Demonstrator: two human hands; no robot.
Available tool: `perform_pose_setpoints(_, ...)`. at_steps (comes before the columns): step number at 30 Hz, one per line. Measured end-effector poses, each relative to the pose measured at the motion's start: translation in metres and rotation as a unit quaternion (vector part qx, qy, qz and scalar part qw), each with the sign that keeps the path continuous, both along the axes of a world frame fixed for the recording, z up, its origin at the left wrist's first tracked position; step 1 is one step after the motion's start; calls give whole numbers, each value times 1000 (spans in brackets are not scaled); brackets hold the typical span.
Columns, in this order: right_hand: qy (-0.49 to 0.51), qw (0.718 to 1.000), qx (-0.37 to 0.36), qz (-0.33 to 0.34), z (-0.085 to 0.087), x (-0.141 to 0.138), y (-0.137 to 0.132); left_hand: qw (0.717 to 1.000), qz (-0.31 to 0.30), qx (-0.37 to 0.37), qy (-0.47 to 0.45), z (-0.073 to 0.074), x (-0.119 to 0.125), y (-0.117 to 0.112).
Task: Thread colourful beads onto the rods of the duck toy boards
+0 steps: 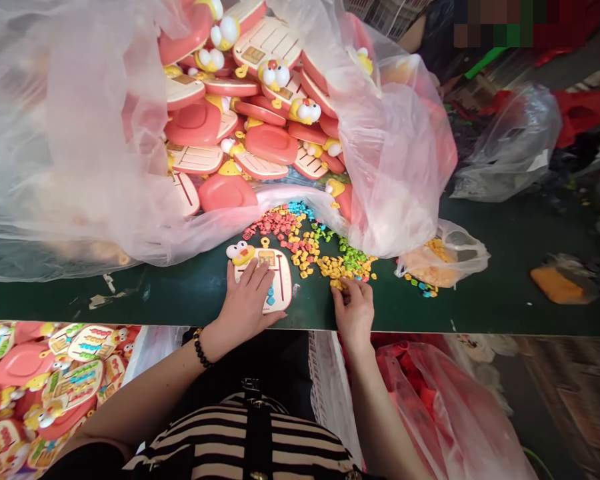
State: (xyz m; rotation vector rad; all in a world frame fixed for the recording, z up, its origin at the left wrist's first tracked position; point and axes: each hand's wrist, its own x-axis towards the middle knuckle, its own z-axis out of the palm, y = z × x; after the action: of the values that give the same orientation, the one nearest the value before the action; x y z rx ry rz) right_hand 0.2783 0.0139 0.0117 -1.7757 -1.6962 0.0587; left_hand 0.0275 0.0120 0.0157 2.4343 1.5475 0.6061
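Note:
My left hand (245, 300) presses on a white and pink toy board (279, 288) with a chick head (240, 253) at its top, lying on the green table (170, 293). A few blue pegs sit in the board's slots. My right hand (353, 313) is at the front of a heap of small coloured pegs (305, 247), its fingertips pinching at the yellow ones. The heap is sorted loosely into red, yellow, green and blue patches.
A large clear plastic bag (395, 153) holds a mound of pink chick toy boards (230, 113) behind the pegs. A small bag of yellow pegs (443, 257) lies to the right. Finished-looking boards (45, 380) fill a bin at lower left, and a pink bag (445, 413) sits at lower right.

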Motion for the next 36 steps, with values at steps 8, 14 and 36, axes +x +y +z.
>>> perform_pose_setpoints(8, -56, 995, -75, 34, 17, -1, 110, 999, 18, 46, -6, -8, 5, -2)
perform_pose_setpoints(14, -55, 994, -63, 69, 19, -17, 111, 1000, 9, 23, -4, -7, 1, -2)
perform_pose_setpoints(36, -35, 947, -27, 318, 27, -55, 67, 999, 13, 29, -13, -10, 0, -1)
